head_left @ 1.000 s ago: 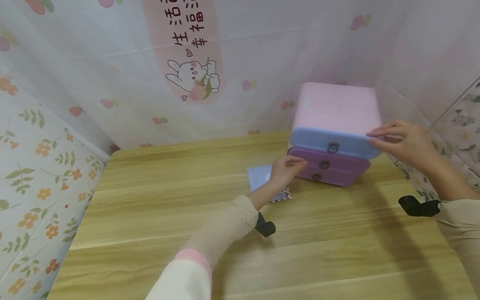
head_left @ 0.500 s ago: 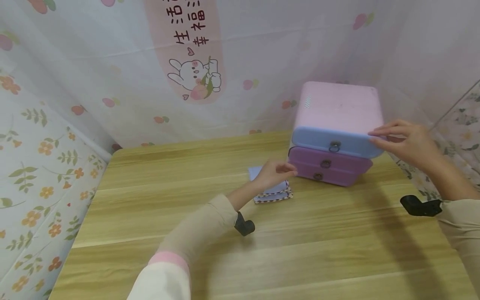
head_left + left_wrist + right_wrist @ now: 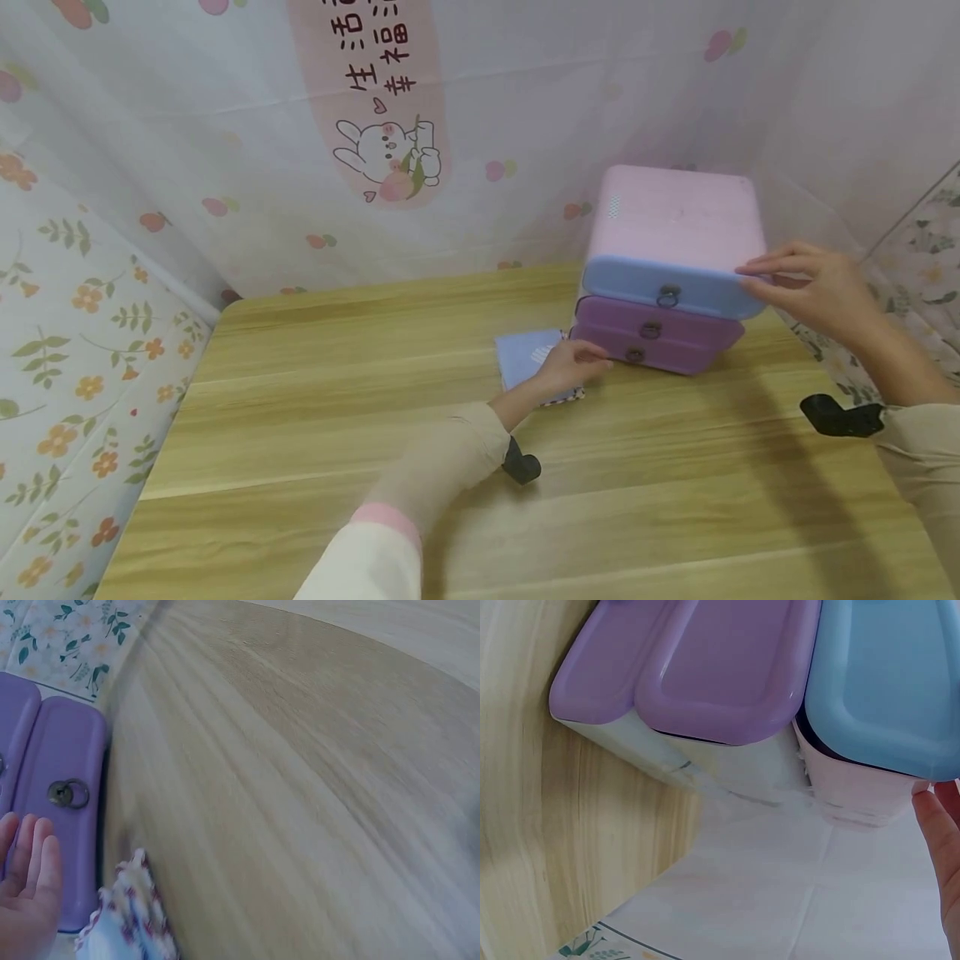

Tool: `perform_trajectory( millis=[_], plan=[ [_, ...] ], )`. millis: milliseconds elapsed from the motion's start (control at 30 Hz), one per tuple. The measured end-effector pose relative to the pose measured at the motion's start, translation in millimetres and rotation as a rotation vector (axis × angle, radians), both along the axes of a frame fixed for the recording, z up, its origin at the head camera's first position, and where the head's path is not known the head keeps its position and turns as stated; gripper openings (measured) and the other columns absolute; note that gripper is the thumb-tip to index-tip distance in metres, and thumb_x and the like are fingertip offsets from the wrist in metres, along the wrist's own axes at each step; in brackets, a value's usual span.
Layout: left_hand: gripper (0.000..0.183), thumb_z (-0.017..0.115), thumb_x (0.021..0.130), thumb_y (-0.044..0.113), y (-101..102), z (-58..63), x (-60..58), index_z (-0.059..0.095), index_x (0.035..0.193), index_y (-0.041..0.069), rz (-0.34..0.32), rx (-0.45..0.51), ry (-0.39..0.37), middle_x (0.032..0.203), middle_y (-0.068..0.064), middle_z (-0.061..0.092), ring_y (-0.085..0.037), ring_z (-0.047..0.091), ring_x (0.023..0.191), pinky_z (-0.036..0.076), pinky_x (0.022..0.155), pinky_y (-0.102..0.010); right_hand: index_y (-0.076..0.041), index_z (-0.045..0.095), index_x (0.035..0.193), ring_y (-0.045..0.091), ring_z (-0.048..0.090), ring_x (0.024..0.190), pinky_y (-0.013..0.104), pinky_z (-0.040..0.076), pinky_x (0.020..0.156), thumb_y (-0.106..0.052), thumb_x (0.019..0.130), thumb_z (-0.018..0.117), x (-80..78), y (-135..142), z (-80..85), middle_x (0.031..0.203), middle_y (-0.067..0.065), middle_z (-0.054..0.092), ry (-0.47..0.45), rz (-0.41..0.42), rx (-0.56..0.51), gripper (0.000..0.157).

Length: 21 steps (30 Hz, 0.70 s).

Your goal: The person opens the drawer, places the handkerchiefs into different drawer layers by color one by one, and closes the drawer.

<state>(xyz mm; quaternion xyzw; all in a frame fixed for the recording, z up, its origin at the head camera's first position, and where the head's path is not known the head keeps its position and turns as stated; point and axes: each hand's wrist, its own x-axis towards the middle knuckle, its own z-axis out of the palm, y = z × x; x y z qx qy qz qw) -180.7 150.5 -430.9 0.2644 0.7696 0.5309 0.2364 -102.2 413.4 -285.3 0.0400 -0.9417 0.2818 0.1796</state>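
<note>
A small drawer cabinet with a pink top [image 3: 678, 212] stands at the right of the table. Its top drawer front is blue [image 3: 637, 279], and the two below it are purple [image 3: 686, 358]. Each front has a ring pull. My left hand [image 3: 566, 367] is at the left end of the lowest purple drawer, its fingers nearly straight beside the front in the left wrist view. Fingertips of my right hand [image 3: 821, 287] touch the right edge of the blue drawer. Partly covered by my left hand, a folded light-blue cloth [image 3: 521, 354] with patterned trim lies on the table.
The wood-grain table [image 3: 337, 400] reaches back to a printed curtain [image 3: 525, 125] close behind the cabinet. A flowered curtain [image 3: 82, 358] borders the left side. Black wrist mounts [image 3: 840, 417] stick out from both sleeves.
My left hand drew back left from the purple drawers, then came right again, now lower, by the bottom drawer. My right hand has stayed at the blue drawer's edge.
</note>
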Motion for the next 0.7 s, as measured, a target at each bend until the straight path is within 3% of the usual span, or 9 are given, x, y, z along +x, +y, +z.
perform_trajectory(
  millis=[133,367,567,700],
  plan=[
    [0.025,0.064,0.082,0.020,14.2,-8.8,1.0,0.065,0.101,0.006,0.047,0.019,-0.030,0.089,0.000,0.065,-0.004,0.058,0.076,0.046,0.065,-0.016,-0.006,0.069,0.093,-0.004,0.042,0.076,0.007,0.033,0.057,-0.011,0.077,0.068,0.0,1.7,-0.8,0.084,-0.023,0.050,-0.020,-0.007,-0.004,0.017],
    [0.032,0.067,0.079,0.020,33.3,-18.9,7.1,0.061,0.106,0.004,0.132,0.015,-0.145,0.086,-0.001,0.066,-0.020,0.064,0.072,0.049,0.053,-0.021,-0.003,0.068,0.093,-0.005,0.043,0.077,0.006,0.034,0.060,-0.008,0.076,0.068,1.6,1.2,-2.8,0.086,-0.026,0.050,0.014,0.012,0.016,0.018],
    [0.029,0.066,0.079,0.021,42.0,-21.2,6.4,0.063,0.103,0.004,0.198,-0.057,-0.081,0.088,-0.004,0.067,-0.012,0.063,0.076,0.047,0.061,-0.015,-0.003,0.068,0.093,-0.010,0.045,0.077,0.001,0.036,0.060,-0.006,0.076,0.068,0.1,1.4,-3.1,0.086,-0.023,0.051,0.020,0.029,-0.008,0.018],
    [0.026,0.065,0.081,0.021,48.5,-25.0,5.0,0.064,0.100,0.004,0.206,-0.071,-0.062,0.090,-0.006,0.067,-0.012,0.062,0.078,0.047,0.063,-0.014,-0.001,0.068,0.092,-0.007,0.045,0.076,0.003,0.036,0.057,-0.004,0.075,0.068,-1.1,1.8,-3.3,0.086,-0.021,0.052,0.031,0.035,-0.015,0.017]
  ],
)
